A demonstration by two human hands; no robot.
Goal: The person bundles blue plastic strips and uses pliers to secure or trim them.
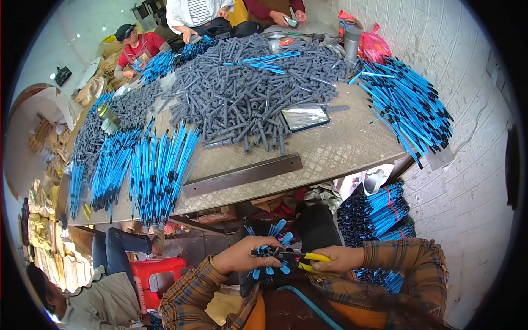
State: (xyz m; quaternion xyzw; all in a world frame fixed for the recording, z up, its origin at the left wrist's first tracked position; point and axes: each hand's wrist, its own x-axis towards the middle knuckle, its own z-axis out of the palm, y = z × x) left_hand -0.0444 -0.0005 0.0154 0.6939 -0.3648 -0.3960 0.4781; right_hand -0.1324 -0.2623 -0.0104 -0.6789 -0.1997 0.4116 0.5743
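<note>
My left hand (245,254) is closed round a small bunch of blue plastic rods (279,226) with black ends, held just below the table's near edge over my lap. In my right hand (342,258) are yellow-handled pliers (314,257), gripped by the handles. Their dark jaws reach to the black ends beside my left fingers. Whether the jaws bite on a piece is too small to tell. Beyond my hands, a dark metal bar (242,175) lies along the near side of the table (341,148).
A large heap of grey plastic parts (247,91) covers the table's middle, with a phone (305,117) at its edge. Blue rods lie bundled at the left (162,170) and right (407,102). More tied bundles (379,206) sit below. Several other people work around the table; a red stool (146,286) stands left.
</note>
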